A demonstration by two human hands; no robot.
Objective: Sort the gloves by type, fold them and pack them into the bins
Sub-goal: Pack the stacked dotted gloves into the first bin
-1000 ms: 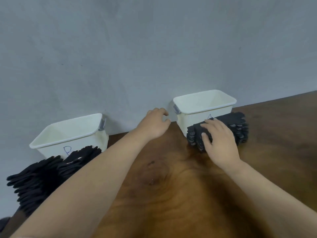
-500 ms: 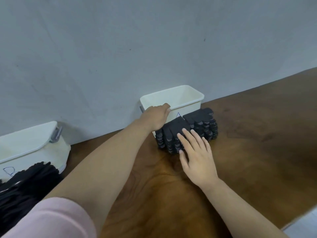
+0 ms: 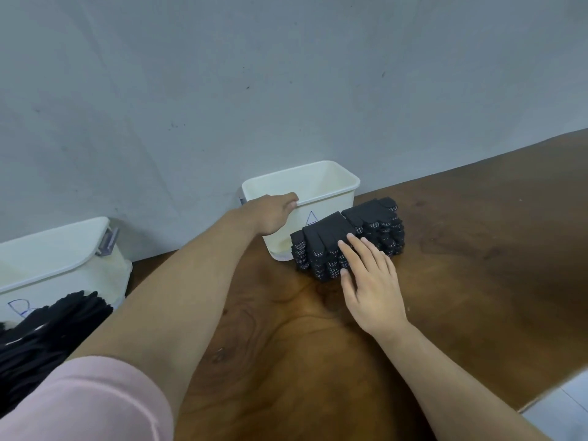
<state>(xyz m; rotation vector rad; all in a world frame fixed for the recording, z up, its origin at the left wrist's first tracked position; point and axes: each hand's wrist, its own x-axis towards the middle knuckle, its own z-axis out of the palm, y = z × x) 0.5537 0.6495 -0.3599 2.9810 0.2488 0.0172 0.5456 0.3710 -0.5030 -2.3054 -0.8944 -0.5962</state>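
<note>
Stacked dotted black gloves (image 3: 375, 224) under straight fingers of right hand (image 3: 372, 291); left hand (image 3: 270, 214) grips white bin (image 3: 331, 214)

**Two white bins, two lots of black gloves**

The dotted gloves (image 3: 331, 232) lie in a neat, layered stack on the desk (image 3: 286, 361). They are black knit with small white grip dots, and their tips are fanned out along the near and right sides. The stack sits right up against the front of the right-hand bin (image 3: 331, 203). This bin is a white, open-topped tub with a blue triangle drawn on its front, and it stands upright at the back of the desk. The left-hand bin (image 3: 57, 249) is the same white, with a grey clip at its right end. A blue mark on its front is partly hidden by the plain black gloves (image 3: 47, 338) heaped just in front of it.
</note>
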